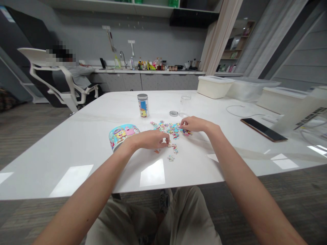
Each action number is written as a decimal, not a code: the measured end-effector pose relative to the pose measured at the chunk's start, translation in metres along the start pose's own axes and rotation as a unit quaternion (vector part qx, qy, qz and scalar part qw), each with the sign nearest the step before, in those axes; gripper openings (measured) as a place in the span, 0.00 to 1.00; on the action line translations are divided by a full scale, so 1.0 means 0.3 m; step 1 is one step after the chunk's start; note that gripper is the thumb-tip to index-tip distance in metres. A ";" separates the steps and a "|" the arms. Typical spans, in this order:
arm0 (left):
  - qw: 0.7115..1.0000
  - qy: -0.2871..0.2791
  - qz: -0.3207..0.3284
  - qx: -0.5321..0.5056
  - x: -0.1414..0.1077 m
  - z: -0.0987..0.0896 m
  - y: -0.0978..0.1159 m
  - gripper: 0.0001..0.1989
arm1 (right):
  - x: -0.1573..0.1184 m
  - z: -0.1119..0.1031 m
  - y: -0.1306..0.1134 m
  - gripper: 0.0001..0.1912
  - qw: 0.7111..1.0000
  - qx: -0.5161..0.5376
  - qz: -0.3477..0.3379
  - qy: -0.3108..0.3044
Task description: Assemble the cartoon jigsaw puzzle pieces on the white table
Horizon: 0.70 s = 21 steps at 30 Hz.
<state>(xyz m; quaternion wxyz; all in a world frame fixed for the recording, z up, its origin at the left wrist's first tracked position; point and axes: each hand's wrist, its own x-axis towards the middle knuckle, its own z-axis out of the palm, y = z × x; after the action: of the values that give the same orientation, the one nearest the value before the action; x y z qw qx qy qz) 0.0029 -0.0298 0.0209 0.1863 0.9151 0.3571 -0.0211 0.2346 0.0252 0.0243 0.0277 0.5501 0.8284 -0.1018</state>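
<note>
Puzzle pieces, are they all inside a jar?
No, many puzzle pieces lie loose on the white table.

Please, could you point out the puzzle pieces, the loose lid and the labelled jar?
Puzzle pieces [174, 129], head view: middle of the main pile.
Loose lid [173, 113], head view: its top.
Labelled jar [143, 107], head view: its label, around mid-height.

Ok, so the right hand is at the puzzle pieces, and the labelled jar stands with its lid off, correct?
Not quite: in the head view, the labelled jar has its lid on. The right hand is indeed at the puzzle pieces.
</note>
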 end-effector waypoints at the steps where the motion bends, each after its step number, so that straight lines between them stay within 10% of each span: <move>1: 1.000 0.001 0.000 0.002 0.000 0.000 -0.004 0.12 | -0.001 0.000 -0.001 0.16 1.000 0.000 0.003 -0.001; 15: 0.997 0.056 -0.026 0.036 -0.006 -0.026 -0.046 0.14 | 0.002 0.002 0.003 0.16 1.000 0.008 0.008 -0.008; 21: 0.948 0.112 -0.265 0.134 -0.120 -0.112 -0.212 0.29 | 0.002 0.004 0.001 0.16 1.000 0.006 0.003 -0.003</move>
<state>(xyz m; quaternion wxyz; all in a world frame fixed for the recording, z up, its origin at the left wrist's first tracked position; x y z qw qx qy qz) -0.0692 0.0019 0.0376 0.0082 0.8005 0.5991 -0.0149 0.2347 0.0257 0.0230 0.0272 0.5520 0.8263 -0.1085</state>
